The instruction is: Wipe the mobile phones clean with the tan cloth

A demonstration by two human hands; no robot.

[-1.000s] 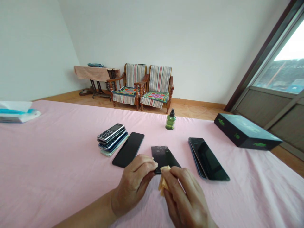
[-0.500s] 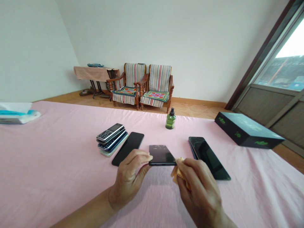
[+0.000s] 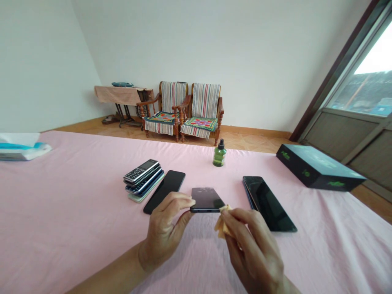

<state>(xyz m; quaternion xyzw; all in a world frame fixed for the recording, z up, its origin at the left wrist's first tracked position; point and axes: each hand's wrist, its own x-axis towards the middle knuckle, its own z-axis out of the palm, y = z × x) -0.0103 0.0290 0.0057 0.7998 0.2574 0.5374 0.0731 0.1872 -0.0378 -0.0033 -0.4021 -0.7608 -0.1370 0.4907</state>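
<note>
A black smartphone [image 3: 206, 199] is held by its left edge in my left hand [image 3: 167, 228], thumb below and fingers on top. White specks of reflection show near the far end of its screen. My right hand [image 3: 255, 245] pinches a crumpled yellow cloth [image 3: 223, 226], which touches the phone's near right corner. Left of the phone lies another black smartphone [image 3: 165, 191], and beyond it a stack of phones [image 3: 143, 179] topped by a keypad phone. To the right, a large dark phone [image 3: 271, 206] rests on another device, partly hidden by it.
A green spray bottle [image 3: 219, 154] stands behind the held phone. A black box [image 3: 320, 167] with green print sits at the right, a tissue pack [image 3: 24, 149] at the far left. Pink cloth [image 3: 76, 196] covers the surface. Two wooden chairs [image 3: 183, 110] stand by the wall.
My right hand and the cloth have slid slightly left along the phone's near edge. My left hand keeps its grip on the phone.
</note>
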